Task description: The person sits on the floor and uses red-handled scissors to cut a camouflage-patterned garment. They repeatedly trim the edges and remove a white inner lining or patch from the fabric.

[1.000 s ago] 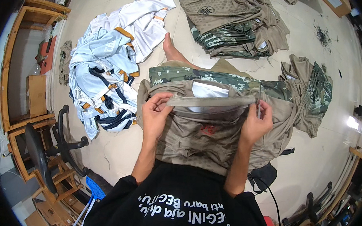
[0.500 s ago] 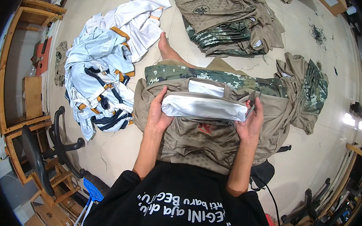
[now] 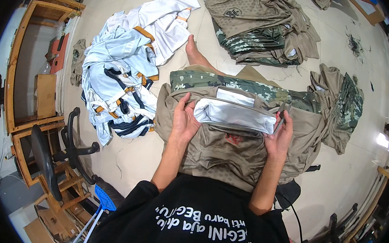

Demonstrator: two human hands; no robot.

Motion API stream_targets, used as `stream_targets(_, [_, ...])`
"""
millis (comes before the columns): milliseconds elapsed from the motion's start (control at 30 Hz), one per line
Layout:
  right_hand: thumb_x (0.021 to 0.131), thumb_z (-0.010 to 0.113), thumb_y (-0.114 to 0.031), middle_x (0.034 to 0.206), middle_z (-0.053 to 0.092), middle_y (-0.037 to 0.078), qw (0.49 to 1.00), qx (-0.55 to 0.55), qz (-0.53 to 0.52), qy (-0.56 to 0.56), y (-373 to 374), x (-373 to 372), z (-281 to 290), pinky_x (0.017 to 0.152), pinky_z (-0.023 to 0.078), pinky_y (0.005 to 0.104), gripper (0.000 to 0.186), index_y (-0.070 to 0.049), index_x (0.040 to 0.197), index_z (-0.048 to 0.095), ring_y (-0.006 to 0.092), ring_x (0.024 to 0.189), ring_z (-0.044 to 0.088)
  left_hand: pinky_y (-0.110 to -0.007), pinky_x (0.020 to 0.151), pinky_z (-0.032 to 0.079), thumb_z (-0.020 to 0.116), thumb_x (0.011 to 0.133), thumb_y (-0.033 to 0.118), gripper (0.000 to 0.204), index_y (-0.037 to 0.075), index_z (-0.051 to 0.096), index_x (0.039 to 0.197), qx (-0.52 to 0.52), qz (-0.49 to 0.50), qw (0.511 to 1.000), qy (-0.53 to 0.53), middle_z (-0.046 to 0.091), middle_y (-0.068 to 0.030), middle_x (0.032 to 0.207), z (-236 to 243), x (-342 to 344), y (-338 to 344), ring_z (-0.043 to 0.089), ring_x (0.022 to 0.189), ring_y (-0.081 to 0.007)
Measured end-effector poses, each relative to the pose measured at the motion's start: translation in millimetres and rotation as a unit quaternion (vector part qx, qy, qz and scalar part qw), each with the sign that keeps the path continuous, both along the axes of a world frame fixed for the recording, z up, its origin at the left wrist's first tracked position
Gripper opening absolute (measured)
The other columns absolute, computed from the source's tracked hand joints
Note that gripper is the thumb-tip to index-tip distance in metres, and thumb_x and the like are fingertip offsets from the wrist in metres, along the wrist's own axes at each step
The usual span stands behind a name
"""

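Observation:
A tan garment (image 3: 228,155) with a red printed emblem lies across my lap, over a camouflage fabric piece (image 3: 206,81). Its opened band shows a white inner side (image 3: 231,114), stretched level between my hands. My left hand (image 3: 187,121) grips the band's left end, palm partly upturned. My right hand (image 3: 278,134) holds the band's right end together with small metal thread snips (image 3: 281,114) with red on them, blades pointing away from me. My bare foot (image 3: 195,54) shows beyond the garment.
Piles of white and light-blue garments (image 3: 121,66) lie left, tan camouflage garments (image 3: 259,26) ahead and another pile (image 3: 339,109) right. Wooden shelving (image 3: 18,64), a black chair base (image 3: 75,151) and a blue plastic tool (image 3: 103,198) stand left; a black bag (image 3: 288,193) lies lower right.
The band has been turned over from tan outside to white inside, with my hands shifting their grip on its ends. The view has moved slightly, shifting the scene rightward.

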State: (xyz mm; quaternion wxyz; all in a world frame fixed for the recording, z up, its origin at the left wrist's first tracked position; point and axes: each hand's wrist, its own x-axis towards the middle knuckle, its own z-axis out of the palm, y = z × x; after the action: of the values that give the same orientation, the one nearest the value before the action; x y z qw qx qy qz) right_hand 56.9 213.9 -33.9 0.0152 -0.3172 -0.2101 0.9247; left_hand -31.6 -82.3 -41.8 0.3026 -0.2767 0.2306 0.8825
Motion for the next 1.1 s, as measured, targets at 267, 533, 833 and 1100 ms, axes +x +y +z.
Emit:
stream_targets(267, [0.096,0.057,-0.023,0.071,0.060,0.000,1.000,0.024,0.004,0.002,2.6,1.2,-7.5,0.045,0.032,0.0282,0.013,-0.012,0.095,0.062,0.0111,0.042,0.036,-0.038,0.097,0.050,0.048,0.102,0.036,0.042,0.002,0.062,0.122,-0.072,-0.072,0.992,0.076,0.070,-0.0101,0.121,3.4,4.0,0.9,0.066,0.107,-0.0223])
stream_targets(533, [0.086,0.065,-0.003,0.072,0.057,0.000,0.995,0.091,0.042,-0.015,3.6,7.4,-16.2,0.050,0.032,0.0260,0.012,-0.006,0.097,0.062,0.0082,0.048,0.039,-0.030,0.089,0.051,0.061,0.095,0.017,0.025,0.003,0.066,0.116,-0.202,-0.074,0.969,0.119,0.069,-0.0066,0.115,23.2,4.7,14.3,0.066,0.099,-0.0186])
stream_targets(833, [0.070,0.070,0.010,0.079,0.068,0.008,0.629,0.766,0.049,-0.123,-30.2,105.8,80.0,0.063,0.045,0.0314,0.032,-0.002,0.099,0.073,0.0186,0.066,0.059,-0.030,0.078,0.046,0.069,0.077,-0.007,0.020,0.002,0.069,0.095,-0.697,-0.050,0.526,0.484,0.062,-0.0121,0.106,103.7,85.4,-14.2,0.059,0.088,-0.0212])
stream_targets(1100, [0.072,0.073,0.005,0.064,0.047,0.006,0.619,0.771,0.067,-0.132,-55.4,216.0,-2.7,0.054,0.039,0.0318,0.029,-0.001,0.098,0.063,0.0213,0.053,0.047,-0.043,0.086,0.043,0.068,0.074,0.005,0.027,0.004,0.057,0.099,-0.711,-0.271,0.523,0.382,0.054,-0.0161,0.101,20.0,171.4,-63.6,0.055,0.096,-0.0391])
